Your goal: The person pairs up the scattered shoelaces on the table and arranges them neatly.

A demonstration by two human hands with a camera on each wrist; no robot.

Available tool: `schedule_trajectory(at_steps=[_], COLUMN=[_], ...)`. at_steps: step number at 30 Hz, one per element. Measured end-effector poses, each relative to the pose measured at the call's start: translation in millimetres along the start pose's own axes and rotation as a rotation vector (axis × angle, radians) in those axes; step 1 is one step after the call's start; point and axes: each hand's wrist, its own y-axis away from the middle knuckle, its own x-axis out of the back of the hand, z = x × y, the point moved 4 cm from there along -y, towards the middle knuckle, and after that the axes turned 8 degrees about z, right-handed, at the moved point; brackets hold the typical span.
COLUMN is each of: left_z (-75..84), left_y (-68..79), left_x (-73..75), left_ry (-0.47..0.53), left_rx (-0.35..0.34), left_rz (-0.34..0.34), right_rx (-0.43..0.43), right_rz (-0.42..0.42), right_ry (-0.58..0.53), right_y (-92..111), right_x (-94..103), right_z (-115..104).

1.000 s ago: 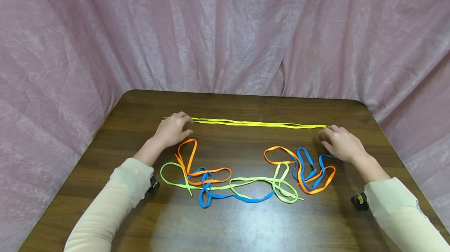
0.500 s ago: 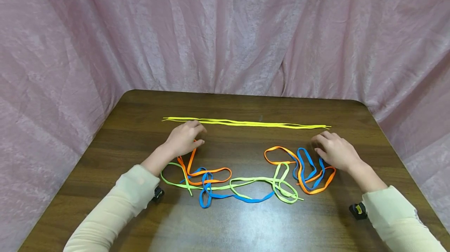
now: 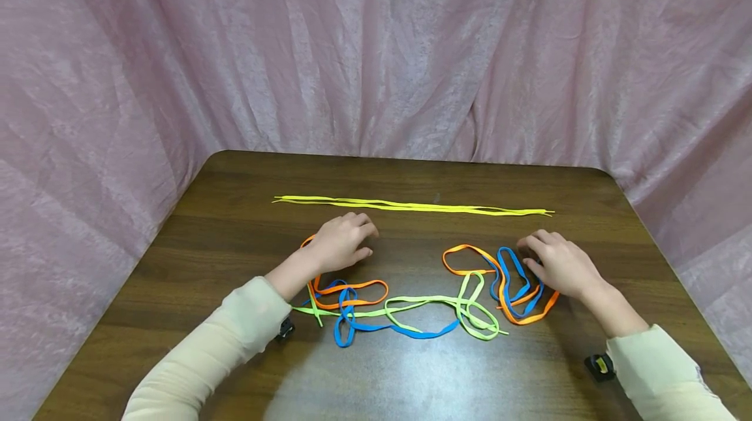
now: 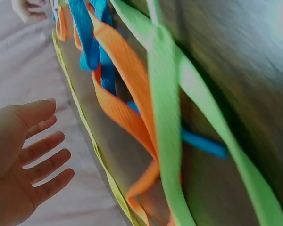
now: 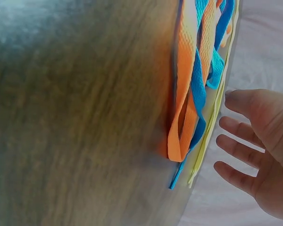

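Yellow shoelaces [image 3: 411, 206] lie stretched side by side across the far part of the table. Nearer, orange [image 3: 370, 282], blue [image 3: 425, 334] and light green shoelaces [image 3: 423, 298] lie loosely looped and tangled. My left hand [image 3: 341, 242] hovers over the left orange loops, fingers relaxed and holding nothing; it hides part of the orange and green laces. Above the right-hand orange and blue loops, my right hand [image 3: 561, 263] has its fingers loosely bent with nothing between them. In both wrist views the left hand [image 4: 33, 160] and right hand [image 5: 259, 150] show spread, bare fingers.
The brown wooden table [image 3: 440, 382] has its far edge against a pink velvet curtain [image 3: 376, 55]. A small black device [image 3: 600, 367] sits at the right cuff, another [image 3: 286, 327] at the left cuff.
Both hands have left the ends of the yellow laces and drawn nearer. My left hand moved right over the orange loops; my right hand came down beside the blue lace.
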Motion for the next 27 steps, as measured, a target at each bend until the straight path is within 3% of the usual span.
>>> schedule_trajectory(at_steps=[8, 14, 20, 27], left_z=[26.6, 42.7, 53.0, 62.5], left_y=[-17.9, -31.2, -44.8, -62.3], left_x=[-14.6, -25.9, -35.4, -50.0], left_ry=[-0.035, -0.042, -0.055, -0.038], left_rx=[-0.087, -0.112, -0.108, -0.046], left_rz=[-0.054, -0.088, -0.104, -0.165], right_rx=[0.01, 0.015, 0.034, 0.035], right_rz=[0.021, 0.047, 0.073, 0.088], right_ry=[-0.002, -0.001, -0.002, -0.013], right_y=[7, 14, 20, 24], right_x=[2.5, 7.2, 12.5, 14.6], right_z=[-6, -7, -8, -10])
